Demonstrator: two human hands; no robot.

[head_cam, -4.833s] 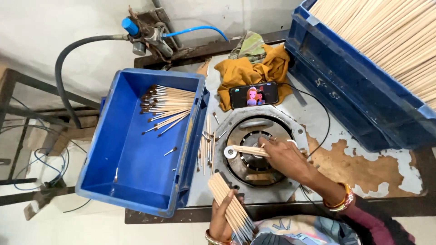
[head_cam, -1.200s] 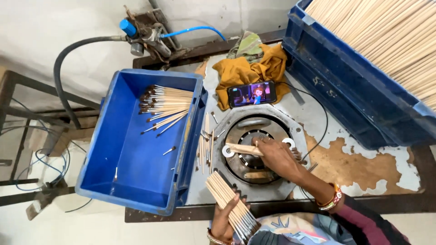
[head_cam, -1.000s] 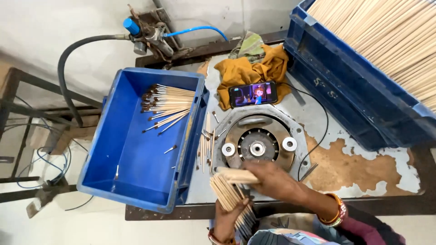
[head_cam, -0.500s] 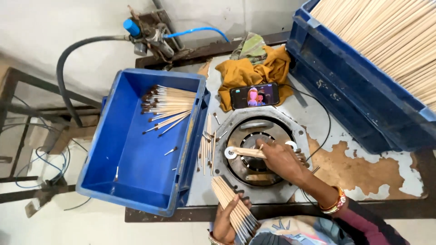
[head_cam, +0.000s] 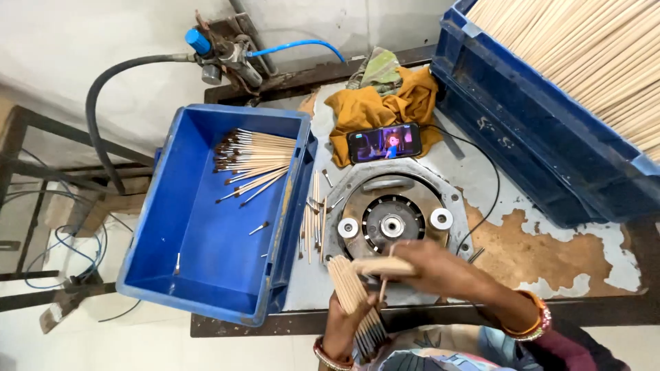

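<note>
I see bright, even daylight with soft shadows; my right hand (head_cam: 440, 271) is motion-blurred, edges curve slightly.

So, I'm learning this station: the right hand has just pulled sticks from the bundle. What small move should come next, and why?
Probably carry the few sticks in the right hand up to the round machine head. Its centre is bare, and the left hand only holds the bundle ready at the table's edge. Finished dark-tipped sticks already lie in the blue crate.

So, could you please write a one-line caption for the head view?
Left hand holds a bundle of thin sticks while right hand pulls a few, beside a round metal machine and blue crate.
</note>
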